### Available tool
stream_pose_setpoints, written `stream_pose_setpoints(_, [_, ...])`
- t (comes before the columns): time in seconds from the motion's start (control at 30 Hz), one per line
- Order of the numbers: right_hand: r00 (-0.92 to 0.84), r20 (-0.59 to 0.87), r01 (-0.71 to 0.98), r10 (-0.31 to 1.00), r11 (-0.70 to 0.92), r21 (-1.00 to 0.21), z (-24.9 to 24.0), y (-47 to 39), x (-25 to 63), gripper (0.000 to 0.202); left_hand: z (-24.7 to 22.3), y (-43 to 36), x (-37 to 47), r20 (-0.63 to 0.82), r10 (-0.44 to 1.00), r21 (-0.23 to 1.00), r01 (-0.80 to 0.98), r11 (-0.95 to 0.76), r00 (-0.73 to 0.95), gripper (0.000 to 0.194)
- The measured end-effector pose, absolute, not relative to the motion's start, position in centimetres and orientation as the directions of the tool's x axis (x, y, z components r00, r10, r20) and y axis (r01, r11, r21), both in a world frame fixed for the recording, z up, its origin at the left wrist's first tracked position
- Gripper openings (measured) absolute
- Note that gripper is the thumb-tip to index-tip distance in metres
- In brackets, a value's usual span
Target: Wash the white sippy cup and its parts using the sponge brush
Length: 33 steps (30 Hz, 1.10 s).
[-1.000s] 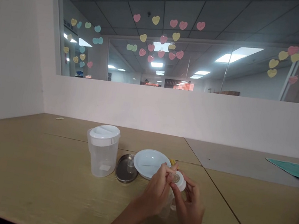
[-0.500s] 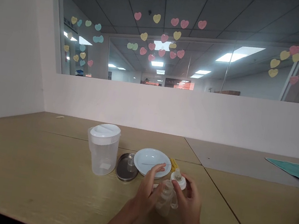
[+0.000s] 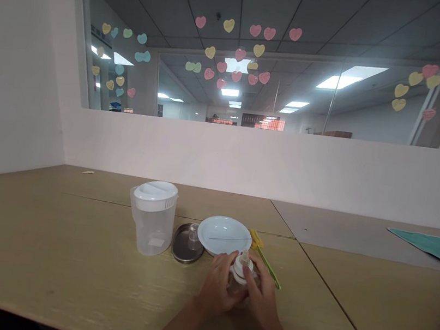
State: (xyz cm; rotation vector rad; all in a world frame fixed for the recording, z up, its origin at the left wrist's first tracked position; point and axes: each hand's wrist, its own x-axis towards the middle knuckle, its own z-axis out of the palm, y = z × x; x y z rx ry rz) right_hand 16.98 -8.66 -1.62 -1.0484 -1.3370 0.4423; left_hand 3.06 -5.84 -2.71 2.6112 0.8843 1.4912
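Note:
A clear baby bottle (image 3: 235,287) stands upright between my two hands, close to the front of the blue-white bowl. My left hand (image 3: 218,285) is wrapped around the bottle's left side. With its fingers and thumb, my right hand (image 3: 263,293) grips the white collar with the teat (image 3: 243,265), which sits on the bottle's mouth. Most of the bottle's body is hidden by my fingers. Whether the collar's thread has caught, I cannot tell.
Beyond my hands lies the bowl (image 3: 219,225) with a thin rod in it. Left of it are a metal tray (image 3: 181,250) holding a clear cap (image 3: 193,234), and a lidded jug (image 3: 154,229). A yellow-headed brush with a green handle (image 3: 269,266) lies right. A green cloth (image 3: 439,250) is far right.
My right hand has brought the collar with the teat left and down onto the bottle's mouth. My left hand has closed around the bottle. The brush's green handle now shows.

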Motion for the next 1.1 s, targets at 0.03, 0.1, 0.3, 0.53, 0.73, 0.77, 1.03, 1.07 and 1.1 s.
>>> stream_pose_setpoints(0.03, [0.227, 0.59, 0.3, 0.775, 0.521, -0.799, -1.7, -8.6, 17.0, 0.036, -2.6, -5.9, 3.1, 0.792, 0.472, 0.273, 0.467, -0.841, 0.387, 0.072])
stream_pose_setpoints(0.1, [0.183, 0.63, 0.313, 0.754, 0.563, -0.765, -1.6, -8.6, 17.0, 0.035, -2.4, -6.0, 3.1, 0.798, 0.469, 0.278, 0.461, -0.843, 0.377, 0.071])
stream_pose_setpoints(0.3, [0.13, 0.686, 0.35, 0.716, 0.615, -0.707, -1.8, -8.0, 17.4, 0.036, -2.3, -6.2, 3.1, 0.771, 0.536, 0.367, 0.448, -0.815, 0.344, 0.064])
stream_pose_setpoints(0.53, [0.211, 0.68, 0.438, 0.702, 0.554, -0.708, -2.4, -7.8, 17.4, 0.031, -2.4, -6.0, 2.9, 0.764, 0.549, 0.384, 0.447, -0.808, 0.338, 0.06])
stream_pose_setpoints(0.73, [0.211, 0.84, 0.6, 0.5, 0.612, -0.515, -1.8, -8.7, 17.5, 0.017, -2.6, -6.1, 3.0, 0.779, 0.545, 0.394, 0.433, -0.811, 0.312, 0.068])
stream_pose_setpoints(0.77, [0.196, 0.864, 0.619, 0.464, 0.625, -0.476, -1.8, -8.8, 17.6, 0.015, -2.6, -6.1, 3.0, 0.772, 0.564, 0.418, 0.434, -0.798, 0.294, 0.069])
stream_pose_setpoints(1.03, [-0.012, 0.959, 0.689, 0.282, 0.697, -0.196, -2.1, -9.2, 17.6, 0.013, -2.2, -6.4, 2.9, 0.683, 0.688, 0.557, 0.433, -0.708, 0.245, 0.051])
stream_pose_setpoints(1.07, [-0.027, 0.967, 0.69, 0.254, 0.705, -0.166, -2.1, -9.1, 17.6, 0.015, -2.2, -6.4, 2.9, 0.68, 0.689, 0.559, 0.431, -0.709, 0.252, 0.051])
stream_pose_setpoints(1.1, [-0.039, 0.974, 0.688, 0.225, 0.712, -0.137, -2.1, -9.1, 17.5, 0.017, -2.2, -6.4, 2.8, 0.678, 0.688, 0.557, 0.429, -0.711, 0.26, 0.052])
